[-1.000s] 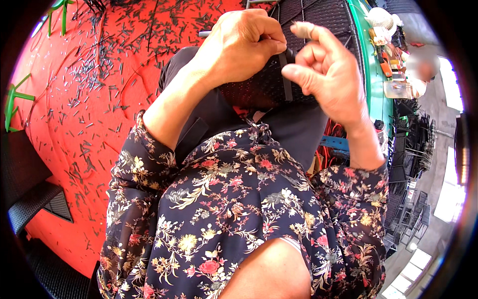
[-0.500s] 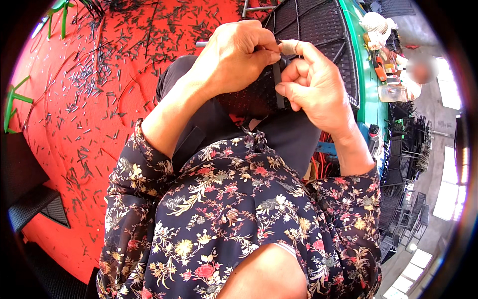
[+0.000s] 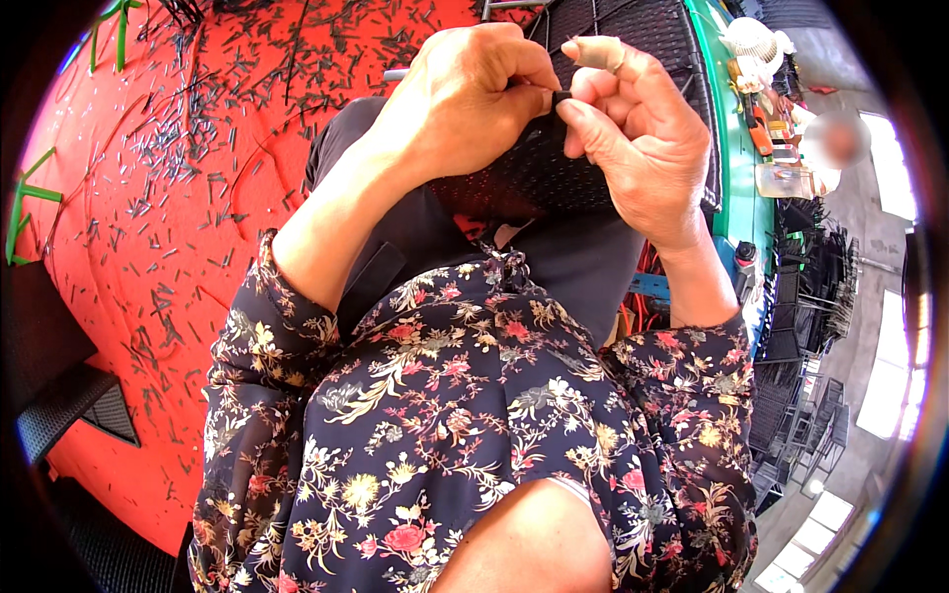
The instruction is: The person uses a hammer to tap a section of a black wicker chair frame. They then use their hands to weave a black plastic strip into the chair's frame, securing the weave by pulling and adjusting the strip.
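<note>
My left hand (image 3: 473,104) is closed, its thumb and forefinger pinching one end of a short black strip (image 3: 561,97). My right hand (image 3: 643,133) meets it there, thumb and fingers closed on the strip's other side; the forefinger, wrapped in pale tape, is raised. Only a small dark piece shows between the fingertips, and the rest is hidden. Beneath both hands a black woven wicker panel (image 3: 514,183) on a frame leans across my lap. Its upper part continues behind my right hand.
Cut black strip pieces (image 3: 183,148) litter the red floor (image 3: 198,326) on the left. Green stool legs (image 3: 35,193) and a dark woven chair (image 3: 69,405) stand at the far left. To the right are a green table edge (image 3: 733,198), a white fan (image 3: 756,49) and a clear plastic container (image 3: 784,181).
My right hand has shifted up and turned, its thumb now at the strip near my left fingertips. The strip's long end that hung below is out of sight. My left hand rose slightly.
</note>
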`<action>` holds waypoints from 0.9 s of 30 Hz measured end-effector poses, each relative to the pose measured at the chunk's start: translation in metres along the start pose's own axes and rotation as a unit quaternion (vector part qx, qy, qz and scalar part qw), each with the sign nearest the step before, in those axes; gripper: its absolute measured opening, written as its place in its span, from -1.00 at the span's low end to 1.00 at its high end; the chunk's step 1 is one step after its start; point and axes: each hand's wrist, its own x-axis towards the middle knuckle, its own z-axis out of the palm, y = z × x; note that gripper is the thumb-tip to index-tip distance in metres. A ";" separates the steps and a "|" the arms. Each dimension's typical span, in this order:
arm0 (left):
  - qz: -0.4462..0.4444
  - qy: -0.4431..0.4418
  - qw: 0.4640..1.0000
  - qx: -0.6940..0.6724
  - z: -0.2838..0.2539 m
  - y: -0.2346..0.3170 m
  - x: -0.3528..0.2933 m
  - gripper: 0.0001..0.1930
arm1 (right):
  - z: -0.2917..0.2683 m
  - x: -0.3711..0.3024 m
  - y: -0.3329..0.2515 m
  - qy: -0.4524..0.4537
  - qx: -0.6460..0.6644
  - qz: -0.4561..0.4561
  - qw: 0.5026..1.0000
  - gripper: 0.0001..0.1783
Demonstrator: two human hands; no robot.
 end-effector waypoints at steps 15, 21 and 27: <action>0.011 -0.004 1.000 0.009 -0.001 0.000 0.003 -0.96 | -0.023 0.015 0.007 -0.068 -0.256 -0.281 0.922 -0.77; 0.023 0.014 1.000 -0.010 0.000 -0.003 0.004 -0.93 | -0.016 0.013 0.014 -0.014 -0.271 -0.330 0.904 -0.76; 0.045 0.037 0.998 0.002 0.002 -0.005 0.003 -0.91 | -0.018 0.012 0.012 -0.049 -0.236 -0.308 0.921 -0.75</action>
